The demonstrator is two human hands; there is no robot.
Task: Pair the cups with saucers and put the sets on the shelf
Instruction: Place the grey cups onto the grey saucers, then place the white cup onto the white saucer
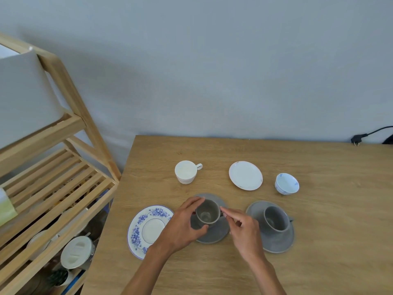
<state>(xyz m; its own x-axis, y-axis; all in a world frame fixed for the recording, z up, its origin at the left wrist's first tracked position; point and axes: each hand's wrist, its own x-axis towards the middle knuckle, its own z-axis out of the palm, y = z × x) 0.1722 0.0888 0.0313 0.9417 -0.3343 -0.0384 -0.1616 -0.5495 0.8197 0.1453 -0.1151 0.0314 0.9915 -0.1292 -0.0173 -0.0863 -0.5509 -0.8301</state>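
A grey cup (pixel 207 212) stands on a grey saucer (pixel 214 235) in the middle of the wooden table. My left hand (pixel 182 225) wraps around the cup's left side. My right hand (pixel 242 227) pinches at the cup's right side, where its handle is hidden. A second grey cup (pixel 276 218) sits on its own grey saucer (pixel 274 243) to the right. A blue-flowered saucer (pixel 146 228) lies left, partly under my left wrist. Farther back stand a white cup (pixel 186 171), a white saucer (pixel 245 175) and a small blue-patterned cup (pixel 287 183).
A wooden slatted shelf unit (pixel 59 179) stands left of the table (pixel 319 273), with a white box (pixel 23 96) on its top tier and containers on lower tiers. A black plug and cable (pixel 359 139) lie at the table's far right edge. A grey wall is behind.
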